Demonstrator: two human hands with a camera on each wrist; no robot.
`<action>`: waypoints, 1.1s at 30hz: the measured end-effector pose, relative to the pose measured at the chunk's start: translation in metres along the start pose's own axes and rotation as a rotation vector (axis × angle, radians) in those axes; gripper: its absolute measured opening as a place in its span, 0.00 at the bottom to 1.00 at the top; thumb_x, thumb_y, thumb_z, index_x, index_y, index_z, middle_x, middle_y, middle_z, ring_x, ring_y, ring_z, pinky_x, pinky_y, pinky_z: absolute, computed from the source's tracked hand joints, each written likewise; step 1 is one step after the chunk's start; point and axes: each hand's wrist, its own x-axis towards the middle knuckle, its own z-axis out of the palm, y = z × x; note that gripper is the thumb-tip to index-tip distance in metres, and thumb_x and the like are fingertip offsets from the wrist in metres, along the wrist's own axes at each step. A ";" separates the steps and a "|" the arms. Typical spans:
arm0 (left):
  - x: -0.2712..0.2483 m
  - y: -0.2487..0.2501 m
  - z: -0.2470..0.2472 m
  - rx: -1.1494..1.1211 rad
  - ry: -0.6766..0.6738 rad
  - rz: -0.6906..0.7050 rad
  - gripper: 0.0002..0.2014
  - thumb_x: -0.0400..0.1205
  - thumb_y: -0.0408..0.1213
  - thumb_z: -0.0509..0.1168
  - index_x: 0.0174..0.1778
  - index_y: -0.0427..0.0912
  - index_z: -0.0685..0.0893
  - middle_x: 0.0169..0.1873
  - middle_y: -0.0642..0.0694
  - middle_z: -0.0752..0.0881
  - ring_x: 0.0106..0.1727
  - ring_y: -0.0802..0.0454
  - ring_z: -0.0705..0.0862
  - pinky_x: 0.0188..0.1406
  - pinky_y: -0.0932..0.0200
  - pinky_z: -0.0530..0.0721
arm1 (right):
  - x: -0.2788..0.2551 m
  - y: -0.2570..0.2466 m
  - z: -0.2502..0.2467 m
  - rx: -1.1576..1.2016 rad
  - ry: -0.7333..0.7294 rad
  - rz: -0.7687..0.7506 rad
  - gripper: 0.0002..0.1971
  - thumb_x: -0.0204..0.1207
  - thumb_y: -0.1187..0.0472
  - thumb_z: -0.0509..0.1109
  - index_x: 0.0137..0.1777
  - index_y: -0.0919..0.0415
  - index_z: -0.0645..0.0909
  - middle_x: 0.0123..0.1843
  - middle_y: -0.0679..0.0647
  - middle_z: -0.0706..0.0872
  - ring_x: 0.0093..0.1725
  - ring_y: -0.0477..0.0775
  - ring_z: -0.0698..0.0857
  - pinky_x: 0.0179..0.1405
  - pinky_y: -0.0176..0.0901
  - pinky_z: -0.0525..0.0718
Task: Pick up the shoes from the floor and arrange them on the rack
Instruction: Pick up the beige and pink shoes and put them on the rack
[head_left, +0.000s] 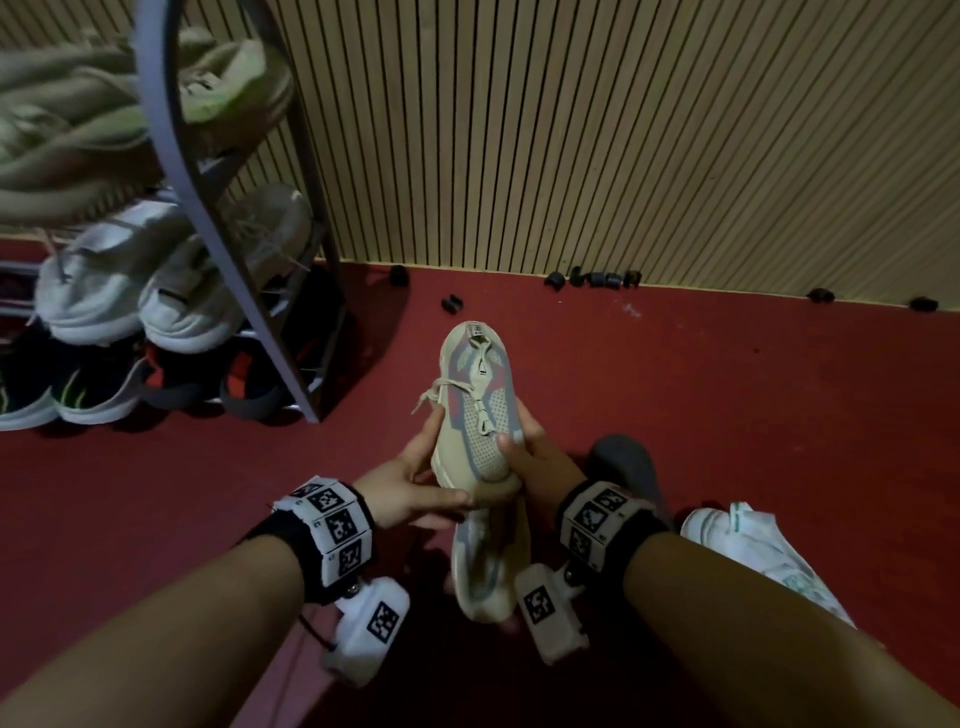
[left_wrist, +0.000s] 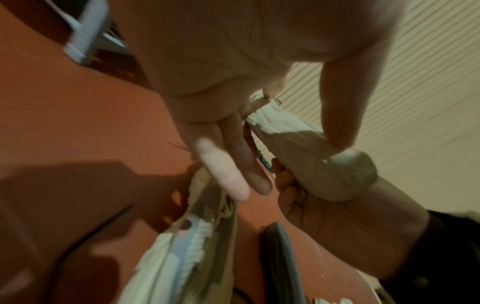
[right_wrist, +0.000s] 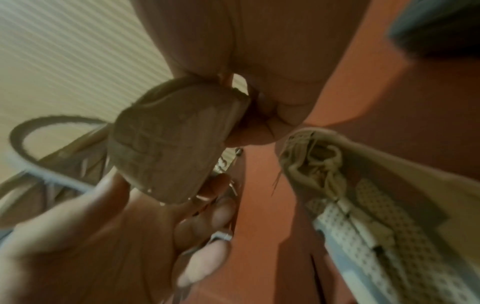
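I hold a beige sneaker (head_left: 475, 410) with grey and red panels above the red floor, toe toward me and heel away. My left hand (head_left: 418, 470) grips its toe end from the left, thumb on the upper; in the left wrist view the fingers (left_wrist: 228, 164) run beneath the toe (left_wrist: 324, 164). From the right, my right hand (head_left: 524, 449) grips the same shoe, thumb on the mesh. Its worn sole (right_wrist: 171, 139) fills the right wrist view. The matching sneaker (head_left: 483, 566) lies on the floor under my hands. The metal shoe rack (head_left: 208, 218) stands at the left.
The rack's shelves carry beige, white and dark shoes. A grey shoe (head_left: 628, 467) and a white shoe with teal trim (head_left: 753, 545) lie on the floor at my right. A slatted wall (head_left: 623, 130) runs behind, with small black pieces (head_left: 602, 279) along its foot.
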 end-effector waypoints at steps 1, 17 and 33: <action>-0.004 -0.001 -0.003 -0.002 0.021 -0.007 0.51 0.76 0.23 0.68 0.74 0.74 0.43 0.65 0.69 0.65 0.69 0.58 0.72 0.46 0.56 0.88 | 0.003 0.001 0.004 -0.020 -0.020 -0.008 0.26 0.78 0.52 0.62 0.77 0.46 0.63 0.70 0.53 0.80 0.69 0.52 0.79 0.67 0.47 0.79; -0.009 -0.015 -0.044 -0.033 0.160 0.023 0.58 0.66 0.27 0.78 0.82 0.59 0.47 0.61 0.75 0.70 0.64 0.69 0.75 0.67 0.59 0.75 | 0.025 0.005 0.051 -0.028 -0.155 0.001 0.39 0.75 0.53 0.64 0.83 0.53 0.50 0.74 0.53 0.75 0.71 0.50 0.77 0.71 0.46 0.76; -0.005 -0.045 -0.065 -0.118 0.249 -0.047 0.56 0.61 0.26 0.76 0.79 0.65 0.55 0.76 0.57 0.69 0.73 0.51 0.73 0.76 0.42 0.68 | -0.024 0.058 0.015 -0.638 0.081 0.687 0.55 0.69 0.38 0.72 0.82 0.46 0.34 0.78 0.64 0.59 0.74 0.67 0.68 0.72 0.55 0.67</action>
